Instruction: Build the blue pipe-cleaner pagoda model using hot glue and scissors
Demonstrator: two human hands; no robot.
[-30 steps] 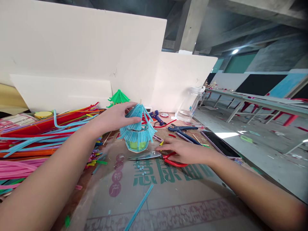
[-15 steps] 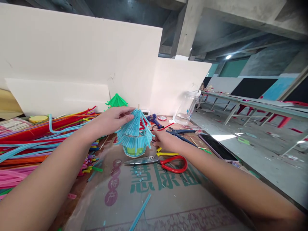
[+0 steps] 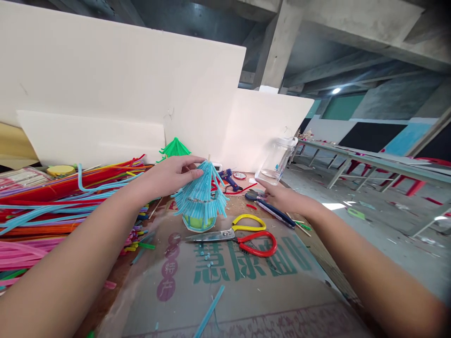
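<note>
Blue straw hut [image 3: 200, 199] stands on our desk [image 3: 246, 286], our left hand [image 3: 169, 176] pinching its roof, while our right hand [image 3: 282, 197] rests spread on blue pliers [image 3: 273, 211].

Both bare forearms stretch forward, elbows low. The left hand [image 3: 169, 176] is raised, palm down, its fingers [image 3: 193, 172] curled in a light pinch at the tips. The right hand [image 3: 282, 197] reaches farther out and lower, fingers loosely extended, palm down.
</note>
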